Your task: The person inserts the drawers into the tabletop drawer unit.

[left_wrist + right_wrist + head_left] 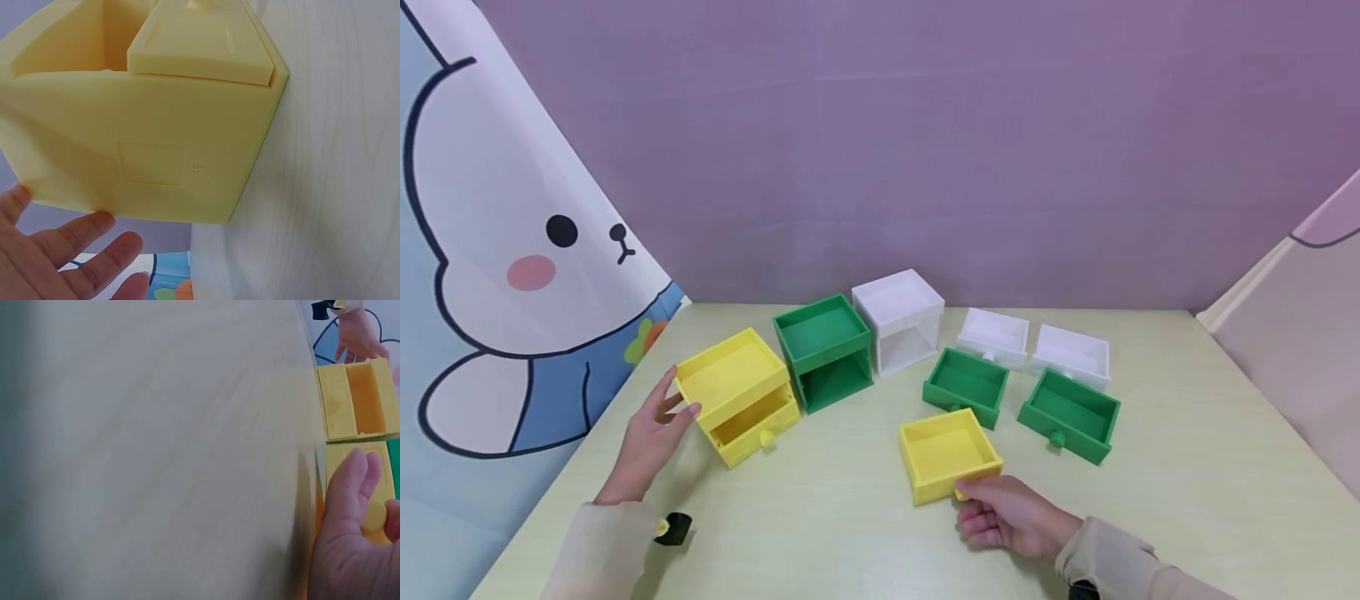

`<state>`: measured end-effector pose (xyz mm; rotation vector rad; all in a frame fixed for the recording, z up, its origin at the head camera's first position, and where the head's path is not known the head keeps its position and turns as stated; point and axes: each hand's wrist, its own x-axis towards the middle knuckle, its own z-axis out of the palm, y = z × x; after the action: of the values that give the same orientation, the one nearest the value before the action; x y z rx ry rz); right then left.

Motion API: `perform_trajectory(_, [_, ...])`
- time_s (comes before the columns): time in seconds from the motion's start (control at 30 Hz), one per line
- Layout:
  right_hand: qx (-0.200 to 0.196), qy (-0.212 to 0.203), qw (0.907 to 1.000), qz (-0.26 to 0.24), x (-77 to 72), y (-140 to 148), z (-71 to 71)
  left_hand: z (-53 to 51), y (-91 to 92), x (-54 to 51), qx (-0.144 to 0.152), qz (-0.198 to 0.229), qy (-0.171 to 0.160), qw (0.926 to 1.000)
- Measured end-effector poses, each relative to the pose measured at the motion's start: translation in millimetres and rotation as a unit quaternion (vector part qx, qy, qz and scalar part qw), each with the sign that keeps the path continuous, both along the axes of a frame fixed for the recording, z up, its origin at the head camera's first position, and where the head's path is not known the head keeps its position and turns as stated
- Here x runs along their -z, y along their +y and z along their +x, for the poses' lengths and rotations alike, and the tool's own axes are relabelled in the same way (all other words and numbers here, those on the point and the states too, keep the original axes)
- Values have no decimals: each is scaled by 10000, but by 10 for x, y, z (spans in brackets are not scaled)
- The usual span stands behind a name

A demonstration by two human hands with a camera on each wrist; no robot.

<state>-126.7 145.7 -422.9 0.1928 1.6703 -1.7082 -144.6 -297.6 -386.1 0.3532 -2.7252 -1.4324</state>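
My left hand holds the back left corner of a yellow cabinet, thumb at its side and fingertips at the rear edge. A yellow drawer fills the cabinet's lower slot, its round knob facing front; the upper slot is vacant. In the left wrist view, fingertips touch the edge of the cabinet's side wall. My right hand pinches the knob of a second yellow drawer, right of the cabinet. The right wrist view shows that knob between thumb and fingers.
A green cabinet and a white cabinet with vacant slots stand right of the yellow one. Two green drawers and two white drawers lie farther right. A purple cloth hangs behind the table.
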Motion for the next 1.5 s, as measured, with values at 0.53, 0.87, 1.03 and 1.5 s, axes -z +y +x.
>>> perform_trajectory(0.53, [-111, 786, 9960, 412, -89, -183, 50, 6, 10, -12, 15, 6, 42, 10000])
perform_trajectory(0.87, [-209, 1135, 9932, 180, -131, -325, -26, 7, 14, -4, -22, 48, 136, 9999])
perform_trajectory(1.03, [-160, 1270, 9918, 21, -123, -440, -69, 7, 18, -2, -2, 41, 138, 9999])
perform_trajectory(1.5, [-144, 1273, 9917, -113, -185, -786, -140, 26, 17, -13, 2, 70, 143, 9999])
